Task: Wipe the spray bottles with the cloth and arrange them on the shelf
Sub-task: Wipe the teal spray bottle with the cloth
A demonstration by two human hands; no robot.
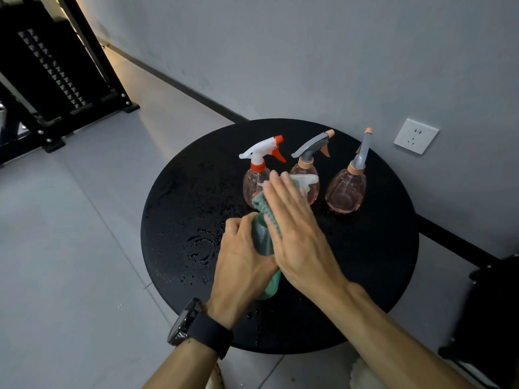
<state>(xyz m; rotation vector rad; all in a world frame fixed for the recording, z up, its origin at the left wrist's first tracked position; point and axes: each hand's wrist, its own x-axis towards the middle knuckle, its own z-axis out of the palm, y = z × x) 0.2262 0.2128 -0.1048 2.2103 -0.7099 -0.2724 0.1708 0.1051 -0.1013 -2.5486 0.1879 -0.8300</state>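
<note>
Green bottle [264, 242] is held over the black table [179, 209], long axis running away from the person, white sprayer head [307, 181] at the far end. Left hand [244, 265] fingers grasp its body; right hand [297, 234] presses the teal cloth [262, 204] onto it with straight fingers.

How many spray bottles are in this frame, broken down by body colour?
Pink bodies: 3, standing on the round black table: white-and-red trigger, grey trigger in the middle, grey trigger at right.
Green body: 1, the green bottle in the left hand, under the cloth.
Total: 4
</note>
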